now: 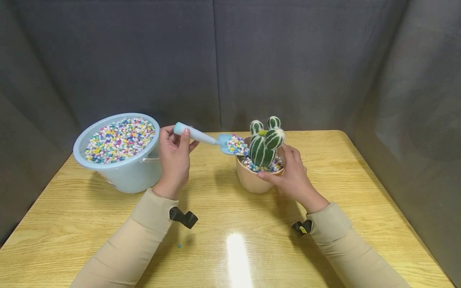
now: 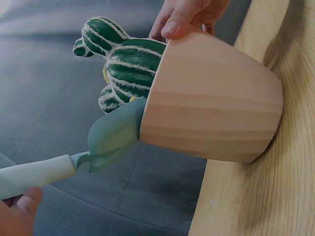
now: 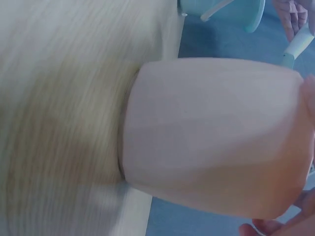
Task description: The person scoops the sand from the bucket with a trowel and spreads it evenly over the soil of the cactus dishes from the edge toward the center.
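Observation:
My left hand (image 1: pixel 175 156) grips the pale blue handle of a small trowel (image 1: pixel 197 135). Colored pebbles (image 1: pixel 236 145) lie heaped on its blade, and the blade's tip is right at the rim of a peach flowerpot (image 1: pixel 254 183). In the pot stands a green artificial cactus (image 1: pixel 262 151) with fuzzy white stripes, pebbles around its base. My right hand (image 1: pixel 293 172) holds the pot at its right side, thumb at the near rim and fingers behind. In the left wrist view the trowel (image 2: pixel 115 132) meets the pot's edge beside the cactus (image 2: pixel 133 69).
A light blue bucket (image 1: pixel 131 178) full of multicolored pebbles stands on the left of the wooden table (image 1: pixel 212 224). One small teal pebble (image 1: pixel 179 246) lies near the table's front. Dark grey curtains (image 1: pixel 144 60) hang behind and at both sides.

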{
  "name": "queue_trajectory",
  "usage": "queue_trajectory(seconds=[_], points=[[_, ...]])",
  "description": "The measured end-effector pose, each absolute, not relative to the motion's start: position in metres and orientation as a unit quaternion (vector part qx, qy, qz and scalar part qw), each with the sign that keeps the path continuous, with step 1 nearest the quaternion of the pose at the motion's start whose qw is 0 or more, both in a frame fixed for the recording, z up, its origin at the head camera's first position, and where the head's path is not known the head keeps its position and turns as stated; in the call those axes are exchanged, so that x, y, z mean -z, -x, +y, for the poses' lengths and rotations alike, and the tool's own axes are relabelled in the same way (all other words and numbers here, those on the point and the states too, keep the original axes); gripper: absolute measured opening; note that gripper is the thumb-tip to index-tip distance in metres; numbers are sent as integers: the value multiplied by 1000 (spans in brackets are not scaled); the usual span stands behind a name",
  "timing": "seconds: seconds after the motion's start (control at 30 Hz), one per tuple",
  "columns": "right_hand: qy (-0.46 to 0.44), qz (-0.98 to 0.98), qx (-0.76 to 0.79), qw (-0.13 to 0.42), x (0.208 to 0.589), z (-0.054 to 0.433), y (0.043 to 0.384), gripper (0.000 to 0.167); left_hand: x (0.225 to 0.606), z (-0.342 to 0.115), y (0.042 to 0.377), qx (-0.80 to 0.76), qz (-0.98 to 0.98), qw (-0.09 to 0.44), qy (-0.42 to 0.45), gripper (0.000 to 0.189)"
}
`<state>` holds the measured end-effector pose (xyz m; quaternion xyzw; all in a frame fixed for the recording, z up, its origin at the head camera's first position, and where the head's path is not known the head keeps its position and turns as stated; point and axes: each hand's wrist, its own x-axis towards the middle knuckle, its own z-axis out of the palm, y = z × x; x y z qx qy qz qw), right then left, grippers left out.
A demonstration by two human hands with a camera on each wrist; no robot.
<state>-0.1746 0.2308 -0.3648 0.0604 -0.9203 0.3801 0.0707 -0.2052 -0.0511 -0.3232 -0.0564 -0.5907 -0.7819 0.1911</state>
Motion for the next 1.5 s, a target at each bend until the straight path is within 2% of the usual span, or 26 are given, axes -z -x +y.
queue_trajectory(seconds=[0.47, 0.9, 1.5], points=[[-100, -908, -399, 80, 375, 237, 185, 103, 323, -57, 204, 786, -583, 200, 54, 16], [-124, -908, -398, 47, 373, 252, 193, 106, 324, -54, 204, 775, -592, 208, 70, 17], [-155, -899, -408, 20, 372, 266, 197, 104, 320, -55, 206, 777, -600, 179, 68, 17]])
